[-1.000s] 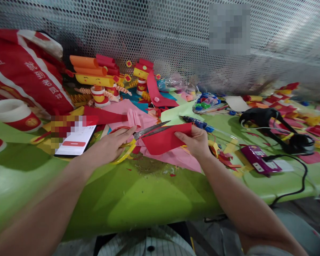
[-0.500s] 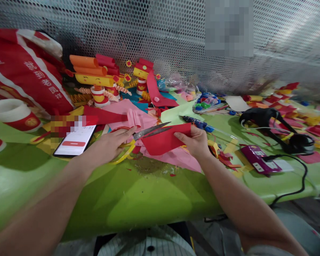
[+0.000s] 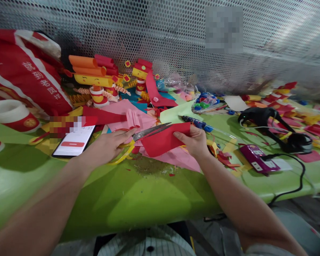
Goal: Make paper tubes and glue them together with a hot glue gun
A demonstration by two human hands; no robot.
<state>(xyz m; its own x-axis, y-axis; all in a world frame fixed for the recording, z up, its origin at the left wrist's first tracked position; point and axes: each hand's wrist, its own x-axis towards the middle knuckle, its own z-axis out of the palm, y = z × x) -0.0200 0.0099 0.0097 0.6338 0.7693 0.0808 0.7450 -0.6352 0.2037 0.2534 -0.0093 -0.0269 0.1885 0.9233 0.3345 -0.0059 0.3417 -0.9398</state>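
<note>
My left hand is closed on the handles of a pair of scissors, one handle red and the other yellow. The blades point right and lie along the upper edge of a piece of red paper. That paper's right end is pinched between the thumb and fingers of my right hand. Sheets of pink paper lie beneath, and small rolled pink strips rest just behind the scissors.
A phone and paper cups are at the left. Paper figures stand behind, beside a red bag. On the right are a purple power box with a cable and a black strap device.
The scissor blades look closer together on the red paper. The hands have barely moved, and the whole view has shifted slightly.
</note>
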